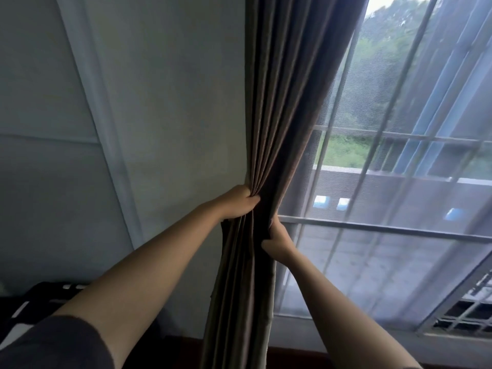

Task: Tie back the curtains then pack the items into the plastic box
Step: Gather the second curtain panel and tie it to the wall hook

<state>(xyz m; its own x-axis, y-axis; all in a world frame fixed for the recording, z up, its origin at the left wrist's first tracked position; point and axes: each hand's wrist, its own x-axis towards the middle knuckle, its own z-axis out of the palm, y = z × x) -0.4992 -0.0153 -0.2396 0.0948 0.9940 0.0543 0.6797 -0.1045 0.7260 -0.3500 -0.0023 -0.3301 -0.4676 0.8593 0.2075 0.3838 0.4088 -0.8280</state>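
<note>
2 hands bunch a dark brown curtain [269, 155] at centre frame, beside a pale wall [170, 115]. The left hand [238, 202] grips the gathered folds from the left edge; the right hand [278, 242], just below, clutches them from the right. A sheer white curtain [372, 209] covers the window [399, 145] at right.
</note>
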